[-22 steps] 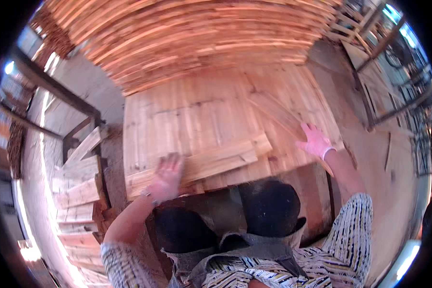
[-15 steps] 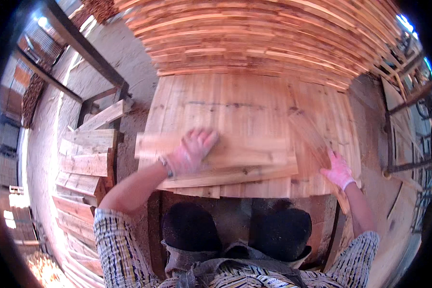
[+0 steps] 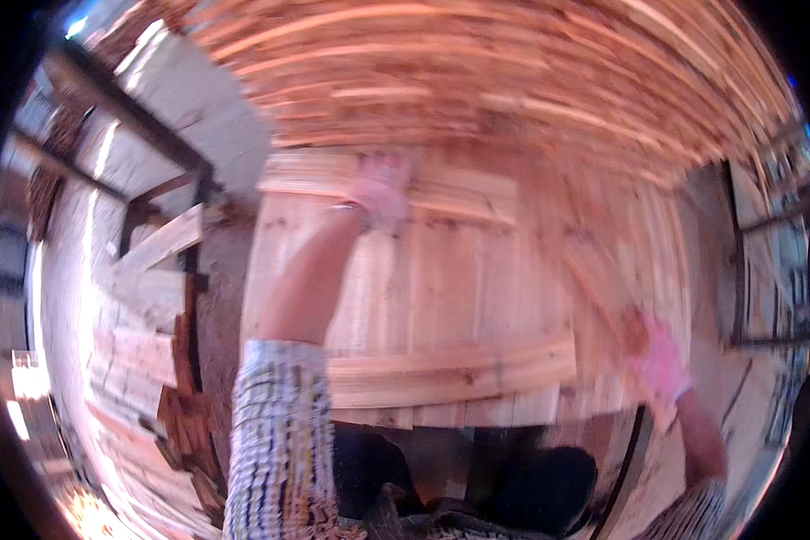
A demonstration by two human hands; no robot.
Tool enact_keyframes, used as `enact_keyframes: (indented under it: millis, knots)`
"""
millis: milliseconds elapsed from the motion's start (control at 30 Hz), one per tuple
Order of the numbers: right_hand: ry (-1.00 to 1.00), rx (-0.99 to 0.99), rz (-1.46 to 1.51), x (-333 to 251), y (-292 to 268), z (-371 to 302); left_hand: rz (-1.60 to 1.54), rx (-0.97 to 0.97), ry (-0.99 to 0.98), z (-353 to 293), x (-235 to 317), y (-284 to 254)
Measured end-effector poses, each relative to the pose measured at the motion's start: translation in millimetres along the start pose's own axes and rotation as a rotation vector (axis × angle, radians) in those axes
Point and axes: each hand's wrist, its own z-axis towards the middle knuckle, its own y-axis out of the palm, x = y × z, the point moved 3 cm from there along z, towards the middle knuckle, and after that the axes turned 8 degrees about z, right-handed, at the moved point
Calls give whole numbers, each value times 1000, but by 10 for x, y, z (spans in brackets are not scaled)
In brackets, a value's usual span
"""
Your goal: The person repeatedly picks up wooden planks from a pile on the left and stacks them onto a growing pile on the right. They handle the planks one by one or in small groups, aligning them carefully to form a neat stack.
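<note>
At the far side of the plank-topped table [image 3: 360, 279], my left hand [image 3: 382, 187], in a pale pink glove, is closed over a wooden board [image 3: 468, 195] that lies crosswise by the stacked wood. A second wooden board [image 3: 450, 369] lies across the near edge of the tabletop. On the right, my gloved right hand [image 3: 661, 364] grips a narrow, slanting wooden board [image 3: 598, 292] near its lower end. Motion blurs both hands, and the right fingers are partly hidden.
A tall stack of wooden strips [image 3: 405, 81] rises behind the table. Short boards [image 3: 135, 355] are piled at the left, beside a dark post frame [image 3: 135, 108]. On the right stands a metal frame [image 3: 738, 270].
My left hand has pushed one board away from me, from the near part of the table to its far side. The right hand stays on the slanting board. The view has shifted.
</note>
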Motion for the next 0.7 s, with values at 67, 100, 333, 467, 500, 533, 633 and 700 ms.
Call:
enact_keyframes:
  millis: [67,100,333,467,500,533,633,700]
  knots:
    - [-138,96,-186,-125,-254,318,-39,-46,-25,83,-92,33]
    - [-141,95,-281,-354,-462,487,-43,12,-112,-57,0,-177]
    - [-315,-24,-604,-244,-897,2028,-14,21,-176,133,204,38]
    - [-302,-118,-574,-686,-488,2604,54,91,-190,68,32,-51]
    - [-246,-105,-489,-863,-602,2419,27,113,-207,50,107,-148]
    - [-353,-24,-502,-560,-621,2602,-8,144,-221,73,236,-257]
    - [-45,-99,-917,-671,-156,2402,-27,228,-319,-231,459,-59]
    - [-114,257,-948,-245,0,2661,-112,392,-389,-352,523,125]
